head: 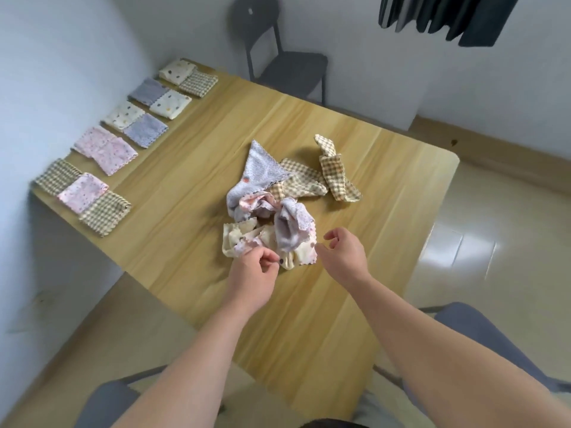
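Left fingers [262, 257] curled, pinching the near edge of the cream cloth [236, 237]; left hand [251, 273] low over the table [191, 193]. Right fingers [332, 236] loosely curled, a little spread, holding nothing; thumb tip just beside the cloth's right corner, contact unclear. Right hand [344, 253] hangs just right of the cloth. Cream cloth crumpled, nearest part of the pile [262, 180] at table centre; grey and pink cloths heaped behind it, touching. Checked cloth [335, 174] twisted at the pile's far right. Folded cloths [105, 149] in overlapping stacks along the left table edge, well apart from the pile. Chair [290, 66] beyond the far edge
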Action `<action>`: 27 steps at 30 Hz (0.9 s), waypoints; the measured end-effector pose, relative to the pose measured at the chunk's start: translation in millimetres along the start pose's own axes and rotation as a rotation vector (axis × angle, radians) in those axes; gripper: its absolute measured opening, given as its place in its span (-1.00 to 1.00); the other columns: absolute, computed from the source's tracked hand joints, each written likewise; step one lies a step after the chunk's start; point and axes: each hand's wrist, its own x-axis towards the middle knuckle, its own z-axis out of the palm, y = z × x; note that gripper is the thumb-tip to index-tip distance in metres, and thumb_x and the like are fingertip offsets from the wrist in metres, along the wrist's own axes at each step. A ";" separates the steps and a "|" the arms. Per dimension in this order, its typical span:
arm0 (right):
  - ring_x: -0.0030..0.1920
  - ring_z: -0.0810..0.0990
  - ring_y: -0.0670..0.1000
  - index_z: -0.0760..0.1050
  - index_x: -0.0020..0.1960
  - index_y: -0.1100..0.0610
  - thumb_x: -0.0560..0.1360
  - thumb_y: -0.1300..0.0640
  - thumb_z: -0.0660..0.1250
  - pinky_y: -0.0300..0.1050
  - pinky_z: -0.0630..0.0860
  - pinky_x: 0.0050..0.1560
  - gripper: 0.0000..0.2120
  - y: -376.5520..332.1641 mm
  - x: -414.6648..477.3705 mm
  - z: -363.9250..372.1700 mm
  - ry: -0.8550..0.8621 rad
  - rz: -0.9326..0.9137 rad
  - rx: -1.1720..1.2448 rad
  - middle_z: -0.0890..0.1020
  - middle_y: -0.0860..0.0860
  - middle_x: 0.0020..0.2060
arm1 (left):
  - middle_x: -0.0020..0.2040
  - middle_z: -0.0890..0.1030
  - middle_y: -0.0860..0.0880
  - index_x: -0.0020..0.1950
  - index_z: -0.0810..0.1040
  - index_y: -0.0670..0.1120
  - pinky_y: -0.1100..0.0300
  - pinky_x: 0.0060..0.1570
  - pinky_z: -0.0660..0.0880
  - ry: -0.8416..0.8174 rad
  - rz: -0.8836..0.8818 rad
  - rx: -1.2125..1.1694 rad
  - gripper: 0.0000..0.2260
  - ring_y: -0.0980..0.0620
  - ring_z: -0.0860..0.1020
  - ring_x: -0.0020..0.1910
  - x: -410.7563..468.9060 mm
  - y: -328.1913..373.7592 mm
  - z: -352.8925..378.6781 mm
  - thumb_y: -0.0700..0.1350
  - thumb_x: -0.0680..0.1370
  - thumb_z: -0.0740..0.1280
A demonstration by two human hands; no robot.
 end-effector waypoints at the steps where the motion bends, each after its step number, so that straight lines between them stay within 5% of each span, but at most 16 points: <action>1: -0.10 0.51 -0.01 0.48 0.12 0.02 0.52 0.01 0.37 -0.10 0.44 -0.16 -0.79 0.5 -3.3 -4.8 -0.001 -0.011 -0.010 0.54 0.02 0.02 | -0.15 0.61 0.17 -0.06 0.63 0.04 0.47 -0.27 0.38 0.000 -0.011 -0.016 -0.92 0.22 0.55 -0.21 -6.7 0.9 -0.8 -0.15 0.56 0.40; 7: -0.12 0.54 0.02 0.53 0.10 0.08 0.54 0.16 0.29 -0.13 0.44 -0.21 -0.85 -18.7 -11.4 -29.1 -0.015 -0.156 -0.191 0.60 0.01 -0.01 | -0.12 0.62 0.16 -0.08 0.61 0.09 0.23 -0.26 0.46 0.017 -0.097 -0.178 -0.93 0.09 0.59 -0.23 -41.2 -5.9 2.9 -0.08 0.57 0.42; 13: -0.20 0.51 -0.05 0.55 0.12 0.05 0.52 0.32 0.19 -0.20 0.41 -0.37 -0.71 -47.2 39.7 -32.2 -0.141 -0.349 -0.348 0.58 -0.01 -0.06 | -0.09 0.62 0.19 0.01 0.63 0.04 0.36 -0.29 0.39 0.103 -0.176 -0.248 -0.97 0.23 0.56 -0.16 -30.5 7.4 13.5 -0.07 0.59 0.39; 22: -0.04 0.57 -0.02 0.55 0.02 -0.08 0.52 0.34 0.19 -0.31 0.40 -0.22 -0.66 -66.6 170.9 -5.7 -0.436 -0.574 -0.384 0.61 -0.05 -0.01 | -0.13 0.63 0.15 -0.04 0.61 0.09 0.34 -0.26 0.50 0.300 -0.420 -0.308 -0.94 0.19 0.58 -0.19 47.2 39.8 63.8 -0.06 0.60 0.39; 27: -0.09 0.57 -0.10 0.59 0.07 -0.05 0.47 0.40 0.23 -0.20 0.54 -0.10 -0.59 -76.0 196.4 -21.0 -0.559 -0.726 -0.407 0.60 -0.05 0.01 | -0.04 0.59 0.19 0.03 0.61 0.10 0.30 -0.20 0.50 0.400 -0.390 -0.249 -0.95 0.21 0.57 -0.12 73.2 52.2 75.7 -0.05 0.61 0.37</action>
